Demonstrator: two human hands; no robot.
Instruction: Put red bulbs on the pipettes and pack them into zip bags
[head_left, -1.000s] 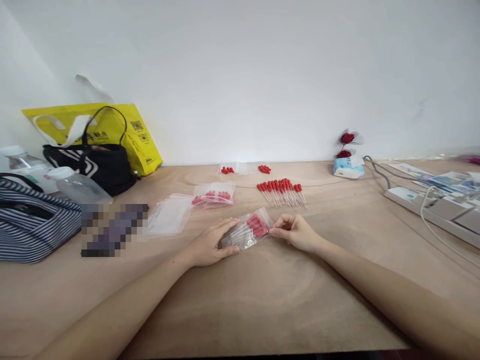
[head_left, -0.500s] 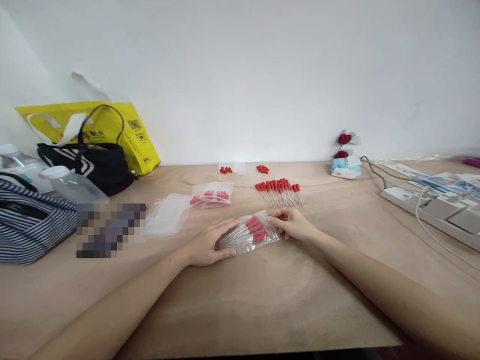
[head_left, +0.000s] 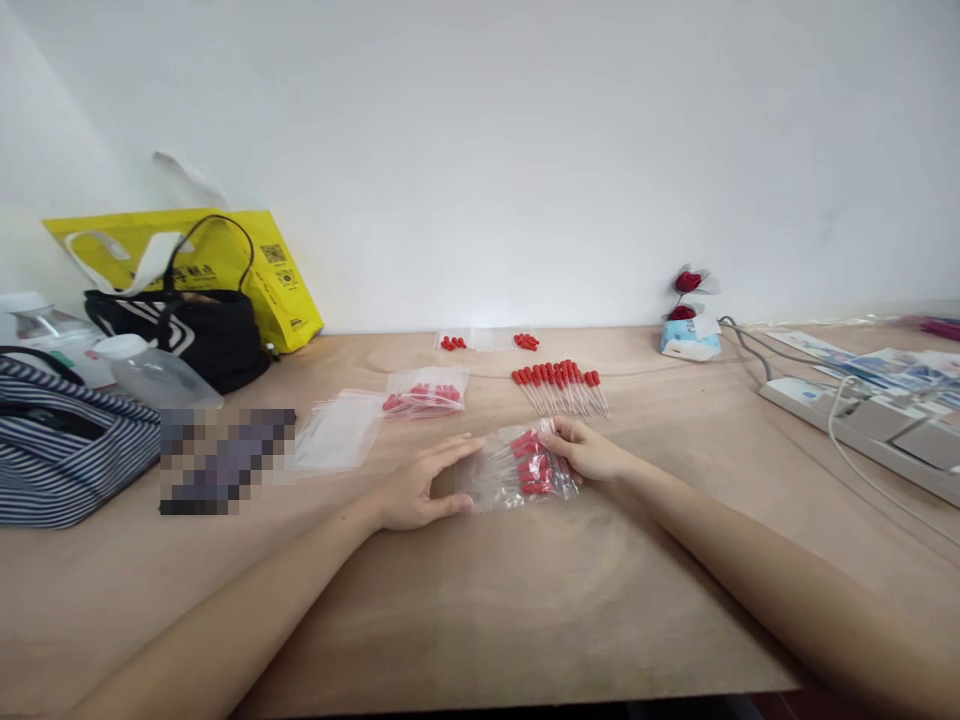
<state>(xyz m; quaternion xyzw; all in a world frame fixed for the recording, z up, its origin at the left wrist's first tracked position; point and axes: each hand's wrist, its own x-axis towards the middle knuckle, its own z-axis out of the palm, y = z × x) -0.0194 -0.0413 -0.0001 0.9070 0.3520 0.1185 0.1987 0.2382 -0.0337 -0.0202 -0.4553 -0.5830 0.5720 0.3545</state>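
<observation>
A clear zip bag (head_left: 499, 490) with several red-bulbed droppers (head_left: 534, 468) inside lies at the middle of the table. My right hand (head_left: 589, 450) pinches the bag at its upper right edge, by the red bulbs. At the bag's left end, my left hand (head_left: 420, 488) rests with thumb and fingers apart; whether it touches the plastic I cannot tell. Just beyond the bag, loose droppers (head_left: 561, 385) with red bulbs and thin clear stems lie in a row. Filled bags (head_left: 426, 392) are stacked to the left, beside flat empty zip bags (head_left: 339, 430).
Against the wall lie more bagged red bulbs (head_left: 491, 338). Yellow (head_left: 289, 290), black (head_left: 217, 345) and striped (head_left: 75, 450) bags stand left with plastic bottles (head_left: 154, 370). Rightward are a tissue pack (head_left: 690, 340) with red flowers, a power strip (head_left: 825, 415) and cables.
The bag has shifted slightly right, and my right hand now grips further over its edge. My left hand has stayed nearly in place, with the bag's left end drawn away from its palm.
</observation>
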